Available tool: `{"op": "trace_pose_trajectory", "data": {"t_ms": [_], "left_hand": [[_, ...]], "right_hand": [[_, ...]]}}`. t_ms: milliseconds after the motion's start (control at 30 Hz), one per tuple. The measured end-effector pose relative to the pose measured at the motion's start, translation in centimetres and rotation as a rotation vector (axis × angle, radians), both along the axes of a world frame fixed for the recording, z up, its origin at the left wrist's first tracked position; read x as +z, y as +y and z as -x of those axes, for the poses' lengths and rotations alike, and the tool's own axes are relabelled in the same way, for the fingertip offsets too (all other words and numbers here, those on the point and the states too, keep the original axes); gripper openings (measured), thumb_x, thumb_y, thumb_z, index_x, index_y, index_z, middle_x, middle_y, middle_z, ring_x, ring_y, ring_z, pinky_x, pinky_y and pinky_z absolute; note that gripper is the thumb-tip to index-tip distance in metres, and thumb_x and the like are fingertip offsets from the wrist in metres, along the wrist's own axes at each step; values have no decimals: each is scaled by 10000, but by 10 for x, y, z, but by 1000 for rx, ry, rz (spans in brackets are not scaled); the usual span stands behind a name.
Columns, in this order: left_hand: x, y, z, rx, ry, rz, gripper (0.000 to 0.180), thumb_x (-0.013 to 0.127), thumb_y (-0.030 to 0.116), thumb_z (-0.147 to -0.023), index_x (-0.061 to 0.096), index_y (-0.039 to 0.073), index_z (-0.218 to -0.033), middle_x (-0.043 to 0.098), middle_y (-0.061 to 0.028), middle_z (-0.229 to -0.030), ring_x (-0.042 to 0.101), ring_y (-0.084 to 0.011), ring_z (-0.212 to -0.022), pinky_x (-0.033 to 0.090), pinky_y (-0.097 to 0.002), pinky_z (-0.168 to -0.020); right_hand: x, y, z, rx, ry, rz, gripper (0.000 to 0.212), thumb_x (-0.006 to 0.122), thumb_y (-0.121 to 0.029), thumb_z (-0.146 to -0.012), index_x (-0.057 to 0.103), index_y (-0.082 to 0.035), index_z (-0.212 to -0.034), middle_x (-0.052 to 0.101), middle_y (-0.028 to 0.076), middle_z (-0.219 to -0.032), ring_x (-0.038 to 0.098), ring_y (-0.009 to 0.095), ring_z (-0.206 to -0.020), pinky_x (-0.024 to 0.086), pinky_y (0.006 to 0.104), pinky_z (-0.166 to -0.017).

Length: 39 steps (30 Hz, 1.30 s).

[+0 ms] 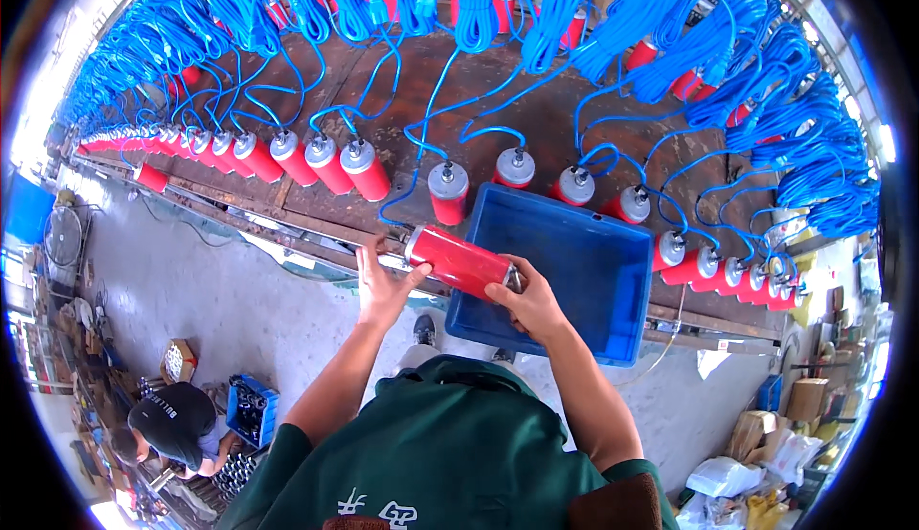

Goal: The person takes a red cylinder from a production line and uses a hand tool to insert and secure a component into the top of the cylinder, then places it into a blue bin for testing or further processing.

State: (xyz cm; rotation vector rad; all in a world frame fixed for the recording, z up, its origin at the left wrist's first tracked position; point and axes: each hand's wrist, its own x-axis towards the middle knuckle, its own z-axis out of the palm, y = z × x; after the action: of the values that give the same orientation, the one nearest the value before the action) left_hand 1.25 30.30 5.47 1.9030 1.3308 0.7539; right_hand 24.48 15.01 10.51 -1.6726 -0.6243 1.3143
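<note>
A red cylinder point(458, 260) lies tilted between my two hands, in front of the table's edge and partly over the blue crate. My left hand point(381, 289) grips its left end, thumb on the red side; the other fingers are partly hidden around that end. Closed around the right end is my right hand point(532, 302), next to dark metal parts at the tip. A blue cord point(414, 185) runs from the table toward the left end; whether it joins there I cannot tell. Just beyond stands another red cylinder point(448, 193) with a silver cap and a blue cord.
The blue crate point(589, 286) juts over the table's front edge. Rows of capped red cylinders point(364, 171) line the brown tabletop point(383, 80) on both sides. Coiled blue cables point(550, 13) fill its far side. At lower left, a person point(177, 425) works beside a small blue bin point(251, 410).
</note>
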Motion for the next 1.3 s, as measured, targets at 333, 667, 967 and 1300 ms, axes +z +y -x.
{"op": "trace_pose_trajectory", "data": {"t_ms": [333, 667, 967, 1300], "left_hand": [[7, 26, -21, -173, -839, 1067, 792, 926, 427, -855, 529, 42, -1421, 718, -129, -1243, 755, -260, -1101, 685, -491, -857], [40, 119, -24, -24, -16, -151, 848, 998, 334, -702, 591, 17, -1376, 728, -171, -1228, 729, -337, -1138, 580, -457, -988], [-23, 151, -81, -62, 261, -220, 934, 933, 403, -760, 468, 98, -1511, 599, -167, -1370, 695, -418, -1166, 605, -525, -936], [-38, 158, -88, -22, 229, -271, 981, 923, 384, -789, 405, 61, -1558, 562, -210, -1403, 678, -448, -1172, 606, -525, -941]], "right_hand": [[10, 7, 8, 122, -507, -21, 775, 905, -332, -892, 566, -46, -1527, 737, 192, -1324, 700, 329, -1240, 522, 393, -1117], [32, -67, -13, -200, -378, -27, 420, 785, -150, -972, 699, 18, -1347, 795, 107, -1104, 727, 177, -1026, 564, 298, -918], [35, -89, -9, -302, -330, 69, 400, 805, -151, -960, 717, 11, -1315, 782, 40, -1039, 633, 82, -856, 516, 247, -773], [28, -91, -5, -355, -271, 62, 373, 808, -144, -969, 722, 23, -1292, 782, 47, -1026, 626, 78, -853, 512, 240, -774]]}}
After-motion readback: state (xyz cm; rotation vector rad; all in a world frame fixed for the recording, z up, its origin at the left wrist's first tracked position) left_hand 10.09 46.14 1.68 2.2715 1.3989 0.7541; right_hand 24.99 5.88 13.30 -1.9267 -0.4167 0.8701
